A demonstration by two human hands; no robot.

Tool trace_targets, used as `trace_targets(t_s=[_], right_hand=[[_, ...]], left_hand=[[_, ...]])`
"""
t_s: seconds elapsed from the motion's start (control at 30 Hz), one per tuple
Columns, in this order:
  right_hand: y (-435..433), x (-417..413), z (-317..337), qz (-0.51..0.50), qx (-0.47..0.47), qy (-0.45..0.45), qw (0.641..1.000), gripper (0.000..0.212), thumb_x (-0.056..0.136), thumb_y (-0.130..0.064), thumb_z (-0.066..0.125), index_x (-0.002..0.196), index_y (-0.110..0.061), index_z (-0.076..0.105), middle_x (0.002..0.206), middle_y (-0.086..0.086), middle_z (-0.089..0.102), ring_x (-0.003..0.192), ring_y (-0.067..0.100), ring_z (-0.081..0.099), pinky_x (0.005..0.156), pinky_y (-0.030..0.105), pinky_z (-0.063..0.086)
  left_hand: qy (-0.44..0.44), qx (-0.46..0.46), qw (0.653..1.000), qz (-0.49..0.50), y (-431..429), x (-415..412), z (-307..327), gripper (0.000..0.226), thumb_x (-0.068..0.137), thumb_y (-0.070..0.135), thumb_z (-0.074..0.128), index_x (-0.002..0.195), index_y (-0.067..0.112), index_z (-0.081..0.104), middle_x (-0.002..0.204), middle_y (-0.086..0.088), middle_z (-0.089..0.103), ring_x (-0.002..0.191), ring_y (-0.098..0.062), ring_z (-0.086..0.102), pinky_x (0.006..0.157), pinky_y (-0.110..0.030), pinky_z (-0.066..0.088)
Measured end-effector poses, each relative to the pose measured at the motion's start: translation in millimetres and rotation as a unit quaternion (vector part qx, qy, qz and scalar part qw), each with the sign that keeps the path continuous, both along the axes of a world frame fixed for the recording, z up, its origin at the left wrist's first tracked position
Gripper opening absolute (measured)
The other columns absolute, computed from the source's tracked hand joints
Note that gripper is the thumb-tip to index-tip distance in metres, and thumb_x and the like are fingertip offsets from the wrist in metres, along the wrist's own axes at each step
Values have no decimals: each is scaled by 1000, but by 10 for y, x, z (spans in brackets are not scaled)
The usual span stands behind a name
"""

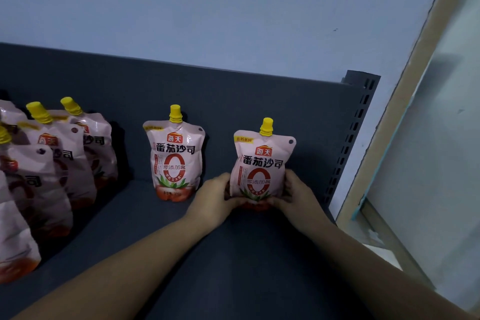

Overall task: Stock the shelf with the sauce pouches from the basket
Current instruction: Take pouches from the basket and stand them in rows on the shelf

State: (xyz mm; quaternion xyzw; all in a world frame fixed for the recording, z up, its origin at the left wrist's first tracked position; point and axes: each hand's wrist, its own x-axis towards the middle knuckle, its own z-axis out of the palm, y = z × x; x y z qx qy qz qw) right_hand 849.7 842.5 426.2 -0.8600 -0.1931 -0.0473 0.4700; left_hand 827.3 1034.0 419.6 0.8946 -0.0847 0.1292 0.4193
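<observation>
A dark grey-blue shelf (233, 254) fills the lower view. At its left side a row of pink sauce pouches (33, 189) with yellow caps stands front to back, each overlapping the next. Further in, a single pouch (175, 158) stands upright, apart from the row. Behind rise the shelf's dark back panel (233, 91) and a slotted post (355, 125) at the right end, then a pale blue wall (233, 8); a framed glass pane (428, 138) runs down the right. Both bare forearms reach in from the bottom edge. The left hand (213, 197) and right hand (296, 195) grip the lower sides of another pouch (262, 163), upright on the shelf right of the single one, fingers curled round its base.
</observation>
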Motion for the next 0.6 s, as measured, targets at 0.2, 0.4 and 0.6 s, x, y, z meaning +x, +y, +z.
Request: trace_targets(t_s=[0.2, 0.4, 0.6], right_hand=[[-52, 130, -84, -25, -25, -17, 999, 35, 83, -10, 68, 114, -18, 53, 99, -12, 59, 85, -6, 55, 69, 5, 42], [-106, 135, -118, -20, -3, 3, 1000, 40, 80, -5, 69, 113, -16, 49, 91, -13, 58, 83, -6, 55, 66, 3, 43], [-233, -189, -46, -107, 4, -106, 989, 40, 79, -1, 67, 106, -20, 43, 95, -3, 51, 87, 12, 52, 65, 9, 39]], left_hand=[[-4, -6, 999, 39, -98, 79, -90, 33, 83, 11, 67, 114, 11, 58, 108, -6, 66, 93, -15, 59, 84, -26, 48], [6, 11, 998, 54, -97, 19, -123, 37, 82, 5, 66, 118, 5, 55, 118, -11, 62, 111, -22, 57, 98, -31, 45], [91, 68, 992, 47, 57, -334, -27, 61, 83, 16, 68, 136, 10, 39, 128, 0, 46, 123, -16, 45, 95, -17, 34]])
